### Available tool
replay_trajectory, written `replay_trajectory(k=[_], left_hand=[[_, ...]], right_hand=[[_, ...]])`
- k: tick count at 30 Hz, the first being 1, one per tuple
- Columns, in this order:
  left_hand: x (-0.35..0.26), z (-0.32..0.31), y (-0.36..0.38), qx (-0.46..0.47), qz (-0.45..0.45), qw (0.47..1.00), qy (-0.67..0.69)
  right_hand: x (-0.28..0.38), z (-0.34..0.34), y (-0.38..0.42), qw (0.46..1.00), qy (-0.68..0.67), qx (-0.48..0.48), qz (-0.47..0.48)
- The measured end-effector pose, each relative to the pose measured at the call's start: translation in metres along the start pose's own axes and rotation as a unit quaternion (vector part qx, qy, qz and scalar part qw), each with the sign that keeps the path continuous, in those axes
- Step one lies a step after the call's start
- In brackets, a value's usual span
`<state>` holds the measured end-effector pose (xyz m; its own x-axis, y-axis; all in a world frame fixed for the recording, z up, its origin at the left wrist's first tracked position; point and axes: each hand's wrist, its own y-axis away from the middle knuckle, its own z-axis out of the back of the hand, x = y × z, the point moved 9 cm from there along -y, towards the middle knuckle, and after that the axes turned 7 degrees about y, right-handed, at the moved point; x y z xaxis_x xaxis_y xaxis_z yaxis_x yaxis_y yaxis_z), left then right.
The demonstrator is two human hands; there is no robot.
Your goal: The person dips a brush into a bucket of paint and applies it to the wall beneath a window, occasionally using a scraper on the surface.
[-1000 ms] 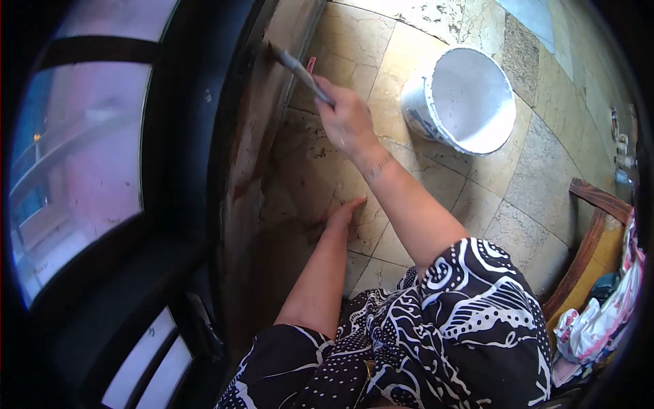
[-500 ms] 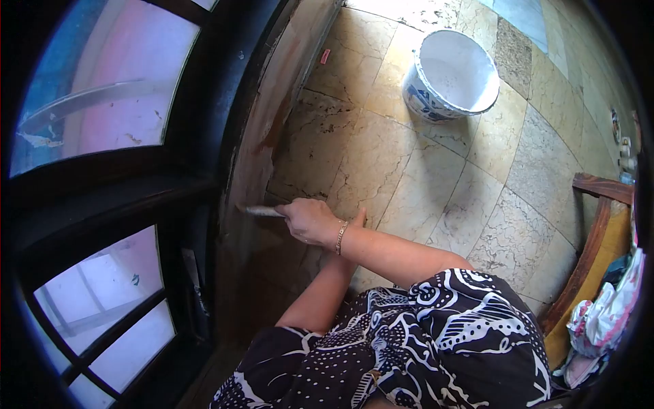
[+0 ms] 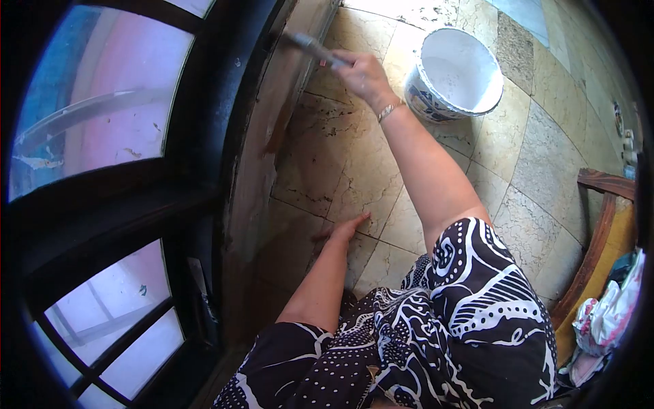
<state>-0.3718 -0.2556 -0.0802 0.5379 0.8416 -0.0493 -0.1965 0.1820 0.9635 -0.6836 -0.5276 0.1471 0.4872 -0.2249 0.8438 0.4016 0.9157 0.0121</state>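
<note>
My right hand (image 3: pixel 363 75) is closed around a narrow, flat grey tool (image 3: pixel 310 46), blurred by motion and shaped like a putty knife. Its far end reaches the upper part of the long, worn wooden sill (image 3: pixel 262 116), whose surface is patchy with pale and brown areas. Lower down, my left hand (image 3: pixel 346 230) is held low over the tiles with its thumb and fingers apart and nothing in it; some fingers are in shadow. Right of my right hand stands a white-lined bucket (image 3: pixel 436 102) with a patterned outside.
Dark window frames (image 3: pixel 136 178) with glass panes run along the left. A second flat-bladed tool (image 3: pixel 197 276) leans in the lower frame. Cracked stone tiles (image 3: pixel 368 150) cover the floor. A wooden chair (image 3: pixel 593 252) with crumpled cloth or bags (image 3: pixel 606 320) is at the right.
My right hand has swung up and away along the sill with the tool, from beside my left hand to near the bucket. My left hand has come into fuller view.
</note>
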Motion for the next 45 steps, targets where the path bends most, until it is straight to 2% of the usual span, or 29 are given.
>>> replay_trajectory(k=[1,2,4,6,7,8,11,15,18,20,22,24,26,28,29,31,33,35,38,40,41,43,45], left_hand=[[-0.018,-0.014,0.03,0.111,-0.037,0.993,0.032],[-0.024,-0.011,0.037,0.111,-0.036,0.993,0.03],[-0.025,-0.016,0.044,0.154,-0.005,0.988,0.011],[0.018,-0.011,-0.056,0.04,-0.016,0.999,0.016],[0.038,-0.009,-0.102,-0.016,-0.021,0.999,0.019],[0.035,-0.009,-0.102,-0.014,-0.023,0.999,0.021],[0.013,-0.009,-0.082,0.017,-0.103,0.994,0.031],[-0.004,-0.009,-0.051,0.036,-0.095,0.994,0.045],[-0.017,-0.013,-0.018,0.068,-0.065,0.995,0.045],[-0.025,-0.017,0.01,0.111,-0.04,0.992,0.056],[-0.025,-0.017,0.027,0.135,-0.023,0.989,0.063],[-0.017,-0.022,0.008,0.149,-0.04,0.987,0.053],[-0.014,-0.019,0.001,0.118,-0.045,0.991,0.044],[-0.015,-0.017,-0.001,0.095,-0.05,0.994,0.037],[-0.015,-0.016,-0.001,0.085,-0.051,0.995,0.032],[-0.016,-0.014,0.0,0.071,-0.051,0.996,0.025],[-0.016,-0.011,0.002,0.067,-0.049,0.996,0.021],[-0.026,-0.01,0.009,0.079,-0.096,0.992,0.012],[-0.017,-0.013,-0.011,0.064,-0.059,0.996,-0.001],[-0.019,-0.011,-0.007,0.044,-0.077,0.996,0.017],[-0.022,-0.009,-0.004,0.024,-0.094,0.995,0.033],[-0.023,-0.011,0.006,0.039,-0.097,0.992,0.066],[-0.022,-0.013,0.009,0.052,-0.097,0.989,0.099]], right_hand=[[-0.009,0.006,-0.008,0.998,-0.03,-0.013,-0.049],[-0.019,0.009,-0.014,0.993,-0.06,-0.024,-0.097],[-0.013,-0.005,-0.012,0.994,-0.073,-0.046,-0.069],[0.015,-0.025,0.016,0.999,-0.001,-0.046,-0.019],[0.024,-0.037,0.037,0.999,-0.005,-0.046,0.014],[0.034,-0.047,0.063,0.998,-0.009,-0.047,0.047],[0.054,-0.09,0.151,0.991,0.024,0.123,0.044],[0.069,-0.132,0.226,0.961,0.059,0.251,0.103],[0.067,-0.128,0.192,0.947,0.129,0.276,0.105],[0.067,-0.098,0.148,0.96,0.081,0.261,0.058],[0.051,-0.078,0.104,0.975,0.075,0.205,0.045],[0.037,-0.043,0.069,0.993,0.025,0.113,0.032],[0.004,-0.02,0.038,0.996,-0.082,0.001,-0.04],[0.011,0.013,0.032,0.976,-0.175,-0.008,-0.131],[0.015,0.021,0.026,0.976,-0.176,-0.007,-0.128],[0.016,0.026,0.011,0.944,-0.289,-0.002,-0.158],[0.03,0.033,-0.005,0.942,-0.295,-0.025,-0.158],[0.043,0.037,-0.021,0.94,-0.3,-0.049,-0.158],[0.029,0.028,-0.061,0.946,-0.269,-0.052,-0.174],[-0.005,0.0,-0.1,0.954,-0.283,-0.007,-0.095],[0.012,0.006,-0.094,0.955,-0.281,-0.007,-0.094],[0.043,0.016,-0.061,0.967,-0.142,0.011,-0.211],[0.048,0.01,-0.052,0.969,-0.151,0.027,-0.195]])
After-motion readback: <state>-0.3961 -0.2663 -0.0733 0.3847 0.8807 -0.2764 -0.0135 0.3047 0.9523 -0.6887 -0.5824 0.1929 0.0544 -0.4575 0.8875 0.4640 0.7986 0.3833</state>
